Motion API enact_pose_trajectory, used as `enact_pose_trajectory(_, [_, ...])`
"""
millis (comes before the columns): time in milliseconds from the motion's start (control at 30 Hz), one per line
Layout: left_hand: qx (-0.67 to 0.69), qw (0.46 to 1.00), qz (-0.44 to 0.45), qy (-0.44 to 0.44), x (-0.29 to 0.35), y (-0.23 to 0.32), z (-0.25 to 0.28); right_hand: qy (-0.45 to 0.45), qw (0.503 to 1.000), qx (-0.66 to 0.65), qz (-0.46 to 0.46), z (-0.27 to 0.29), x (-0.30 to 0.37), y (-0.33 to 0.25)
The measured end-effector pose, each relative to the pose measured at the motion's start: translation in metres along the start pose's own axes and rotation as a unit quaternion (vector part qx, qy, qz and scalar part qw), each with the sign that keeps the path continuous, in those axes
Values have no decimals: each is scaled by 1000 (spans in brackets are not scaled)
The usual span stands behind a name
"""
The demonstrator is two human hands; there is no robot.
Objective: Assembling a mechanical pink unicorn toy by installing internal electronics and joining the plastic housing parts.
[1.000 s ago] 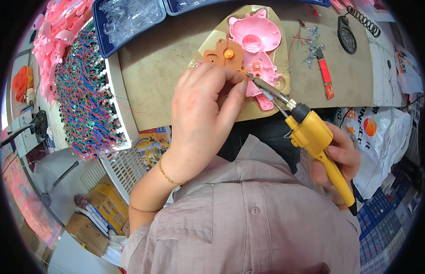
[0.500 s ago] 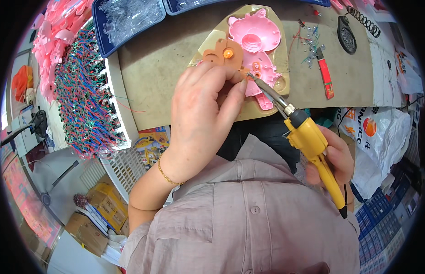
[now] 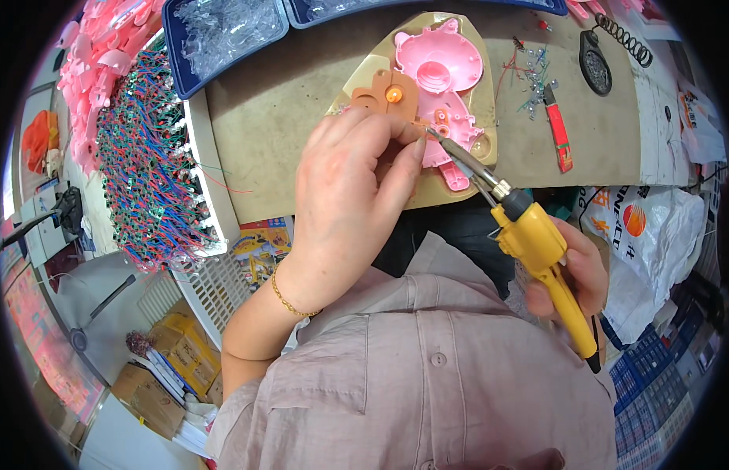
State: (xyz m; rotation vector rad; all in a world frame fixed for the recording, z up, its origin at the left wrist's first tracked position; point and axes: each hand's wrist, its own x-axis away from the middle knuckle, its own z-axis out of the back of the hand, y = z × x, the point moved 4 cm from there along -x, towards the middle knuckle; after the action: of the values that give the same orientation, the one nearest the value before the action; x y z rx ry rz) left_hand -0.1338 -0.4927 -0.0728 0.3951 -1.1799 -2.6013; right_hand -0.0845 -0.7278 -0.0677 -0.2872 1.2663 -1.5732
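Note:
My right hand (image 3: 582,270) is wrapped round a yellow soldering gun (image 3: 537,244), whose metal tip points up and left to beside my left fingertips. My left hand (image 3: 341,184) is closed in a pinch over the work; what sits between thumb and fingers is too small and hidden to name. Below the tip lies a pink plastic shell half (image 3: 460,125) with small orange parts in it. A rounder pink shell half (image 3: 465,53) lies just beyond. An orange-brown plastic piece (image 3: 380,88) with a bright orange knob rests beside them. All sit in a tan shaped holder (image 3: 484,166).
Blue trays (image 3: 283,31) of clear plastic parts stand along the back. A white bin (image 3: 208,176) of bundled coloured wires is at left, with pink parts (image 3: 106,59) piled behind. To the right lie a red utility knife (image 3: 559,133), small wired components (image 3: 535,82) and a black coil-corded object (image 3: 595,66).
The soldering gun and my right hand have shifted very slightly right and down. My left hand keeps its pinch in almost the same place.

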Motion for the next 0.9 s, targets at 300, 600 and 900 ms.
enact_pose_trajectory(300, [13, 1000, -15, -5, -12, 9, -3, 127, 992, 4, -24, 26, 5, -2])
enact_pose_trajectory(600, [-22, 999, 36, -20, 3, 14, 11, 446, 873, 59, -192, 146, 0, 14])
enact_pose_trajectory(900, [-24, 995, 21, 91, -5, -12, 57, 395, 894, 130, -166, 197, -34, 96])
